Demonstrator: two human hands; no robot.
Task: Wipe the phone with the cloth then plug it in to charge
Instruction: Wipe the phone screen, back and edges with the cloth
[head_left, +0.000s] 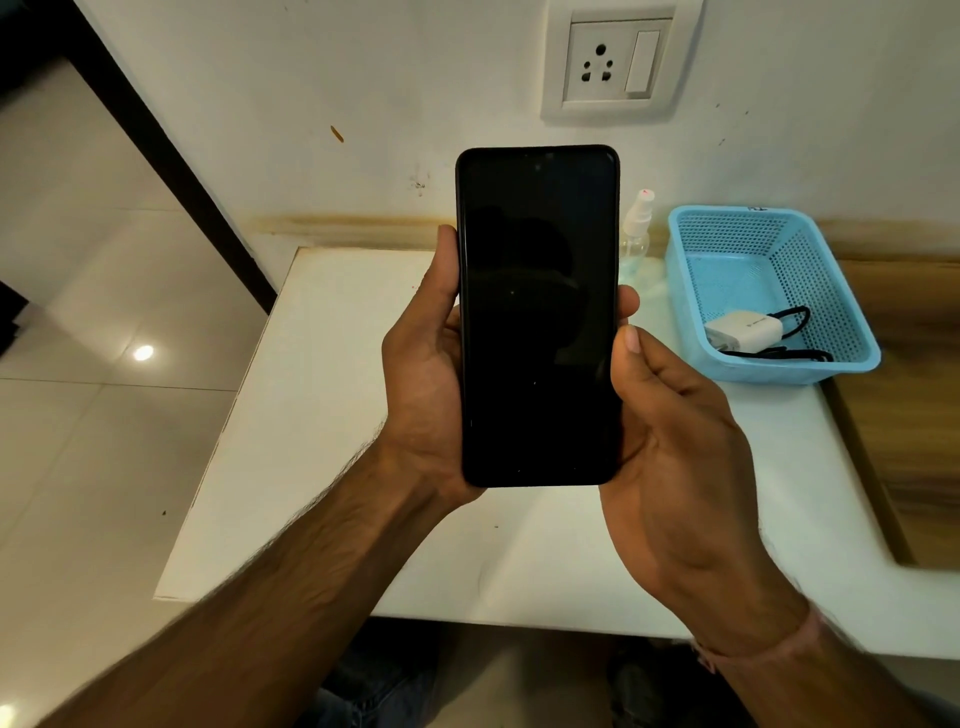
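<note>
A black phone (537, 317) with a dark screen is held upright above the white table (332, 415), screen facing me. My left hand (423, 379) grips its left edge, with fingertips wrapping round the right edge. My right hand (670, 431) holds its lower right edge with the thumb on the side. A white charger (743, 332) with a black cable lies in the blue basket (847, 306) at the right. A wall socket (597, 65) with a switch is on the wall above. No cloth is visible.
A small clear spray bottle (638, 223) stands behind the phone, next to the basket. A wooden surface (909, 415) lies right of the table. Tiled floor (93, 312) is to the left. The table's front edge is near my body.
</note>
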